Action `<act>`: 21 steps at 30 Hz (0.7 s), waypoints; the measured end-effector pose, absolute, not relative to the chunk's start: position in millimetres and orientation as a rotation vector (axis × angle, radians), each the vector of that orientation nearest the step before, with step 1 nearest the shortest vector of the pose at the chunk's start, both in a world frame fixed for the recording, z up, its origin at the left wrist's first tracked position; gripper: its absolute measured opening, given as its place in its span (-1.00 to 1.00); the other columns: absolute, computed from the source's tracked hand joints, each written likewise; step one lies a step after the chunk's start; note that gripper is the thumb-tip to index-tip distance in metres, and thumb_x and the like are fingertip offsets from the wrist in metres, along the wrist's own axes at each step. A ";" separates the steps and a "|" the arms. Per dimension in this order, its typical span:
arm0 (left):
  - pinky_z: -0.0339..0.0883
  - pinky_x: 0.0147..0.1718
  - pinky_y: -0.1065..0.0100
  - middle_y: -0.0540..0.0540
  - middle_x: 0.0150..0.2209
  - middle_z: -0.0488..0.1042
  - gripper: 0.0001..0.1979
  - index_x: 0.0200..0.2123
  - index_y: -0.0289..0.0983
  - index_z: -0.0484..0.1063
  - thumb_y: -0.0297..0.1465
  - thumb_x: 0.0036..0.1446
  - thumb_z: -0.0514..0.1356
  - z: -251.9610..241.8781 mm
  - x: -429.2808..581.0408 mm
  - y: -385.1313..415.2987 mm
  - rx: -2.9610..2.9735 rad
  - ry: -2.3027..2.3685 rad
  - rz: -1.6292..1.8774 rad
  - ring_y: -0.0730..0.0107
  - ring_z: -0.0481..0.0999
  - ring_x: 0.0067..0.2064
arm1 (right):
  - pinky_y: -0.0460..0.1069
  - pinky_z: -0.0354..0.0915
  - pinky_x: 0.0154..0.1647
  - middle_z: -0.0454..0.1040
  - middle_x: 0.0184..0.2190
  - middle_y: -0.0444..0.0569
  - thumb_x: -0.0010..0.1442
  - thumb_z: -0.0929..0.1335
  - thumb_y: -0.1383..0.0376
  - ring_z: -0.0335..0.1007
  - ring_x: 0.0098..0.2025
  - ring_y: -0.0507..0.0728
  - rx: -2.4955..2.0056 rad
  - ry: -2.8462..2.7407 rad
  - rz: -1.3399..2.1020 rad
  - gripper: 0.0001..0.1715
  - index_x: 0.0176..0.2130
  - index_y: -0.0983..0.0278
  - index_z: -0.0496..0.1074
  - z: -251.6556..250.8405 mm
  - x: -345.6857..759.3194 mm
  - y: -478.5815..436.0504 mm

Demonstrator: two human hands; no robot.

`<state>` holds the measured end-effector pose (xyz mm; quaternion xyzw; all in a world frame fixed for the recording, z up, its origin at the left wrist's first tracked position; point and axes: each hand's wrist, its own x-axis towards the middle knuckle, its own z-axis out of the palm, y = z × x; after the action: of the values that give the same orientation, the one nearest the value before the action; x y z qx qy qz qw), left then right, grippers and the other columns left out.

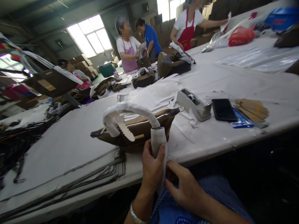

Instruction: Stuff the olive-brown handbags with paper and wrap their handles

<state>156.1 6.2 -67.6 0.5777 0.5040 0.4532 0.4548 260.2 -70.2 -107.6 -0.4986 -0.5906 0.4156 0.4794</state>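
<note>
A brown handbag (129, 146) with a silver zipper stands on the table in front of me. Its arched handle (140, 109) is covered in white wrapping. From the near side of the bag a white wrapping strip (158, 135) hangs down towards my lap. My left hand (151, 166), with a bracelet at the wrist, is closed around this strip, thumb on its front. Lower down, the bent fingers of my right hand (184, 183) pinch the strip's edge; their tips are partly hidden. A loose white zigzag-edged piece (126, 130) dangles under the handle.
Right of the bag stand a grey tape dispenser (193, 104), a dark phone (224, 109) and brown paper tags (252, 109). Flat grey-edged sheets (98, 174) are stacked at the front left, black straps (25, 140) farther left. Co-workers (128, 49) handle bags across the table.
</note>
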 end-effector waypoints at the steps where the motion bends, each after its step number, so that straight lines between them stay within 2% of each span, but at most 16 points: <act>1: 0.28 -0.25 0.39 -0.01 -0.31 0.47 -0.71 -0.14 -0.27 0.39 -0.20 0.19 0.28 -68.7 156.5 6.7 1.454 1.274 1.126 0.32 0.46 -0.24 | -0.02 0.37 -0.27 0.49 -0.30 -0.02 0.23 0.33 0.30 0.44 -0.30 0.13 -1.162 -1.388 1.165 -0.87 -0.16 0.25 0.39 -102.5 261.4 -72.4; 3: 0.28 -0.24 0.39 -0.02 -0.28 0.48 -0.69 -0.13 -0.27 0.38 -0.19 0.18 0.29 -69.3 157.0 8.5 1.469 1.303 1.134 0.31 0.46 -0.23 | -0.03 0.38 -0.25 0.52 -0.27 -0.01 0.28 0.34 0.20 0.45 -0.28 0.13 -1.127 -1.282 1.330 -0.78 -0.12 0.26 0.43 -95.2 264.7 -73.0; 8: 0.33 -0.18 0.38 -0.06 -0.22 0.52 -0.67 -0.10 -0.27 0.39 -0.17 0.19 0.28 -64.4 144.1 10.6 1.337 1.163 1.046 0.27 0.50 -0.15 | -0.07 0.24 -0.43 0.40 -0.50 -0.11 0.25 0.39 0.13 0.31 -0.45 0.06 -1.243 -1.222 1.386 -0.73 -0.32 0.30 0.45 -99.9 271.4 -60.8; 12: 0.34 0.03 0.31 -0.16 0.03 0.53 -0.55 0.04 -0.24 0.41 -0.12 0.18 0.27 -72.4 122.4 -6.7 1.213 1.080 0.979 0.15 0.49 0.07 | -0.09 0.23 -0.43 0.42 -0.47 -0.10 0.26 0.38 0.09 0.29 -0.45 0.04 -1.216 -1.163 1.474 -0.68 -0.27 0.32 0.49 -107.4 270.5 -56.0; 16: 0.40 0.03 0.21 -0.21 -0.03 0.58 -0.50 -0.04 -0.26 0.45 -0.11 0.04 0.38 -99.4 112.0 -31.9 1.039 1.158 0.975 0.05 0.55 0.02 | -0.09 0.23 -0.41 0.48 -0.44 -0.09 0.24 0.39 0.13 0.31 -0.42 0.04 -1.319 -1.281 1.354 -0.72 -0.24 0.31 0.55 -99.2 274.4 -54.0; 19: 0.43 0.02 0.14 -0.25 -0.08 0.61 -0.45 -0.06 -0.28 0.47 -0.04 -0.02 0.39 -111.2 111.0 -38.7 0.988 1.201 0.965 -0.03 0.58 -0.01 | -0.08 0.34 -0.28 0.58 -0.33 -0.07 0.23 0.41 0.21 0.45 -0.31 0.08 -1.235 -1.620 1.333 -0.79 -0.19 0.27 0.58 -78.3 301.6 -43.7; 21: 0.47 -0.03 0.14 -0.24 -0.10 0.62 -0.42 -0.05 -0.26 0.48 -0.01 -0.05 0.39 -111.3 111.1 -36.7 0.997 1.245 0.977 -0.05 0.59 -0.03 | -0.05 0.39 -0.07 0.62 -0.18 -0.08 0.28 0.39 0.20 0.53 -0.17 0.10 -1.243 -1.747 1.167 -0.76 -0.08 0.20 0.57 -60.9 336.4 -28.4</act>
<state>111.1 -36.7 -111.3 0.4290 0.5355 0.4203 0.5938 336.4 -28.4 -60.9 -0.4783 -0.6721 0.4490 0.3434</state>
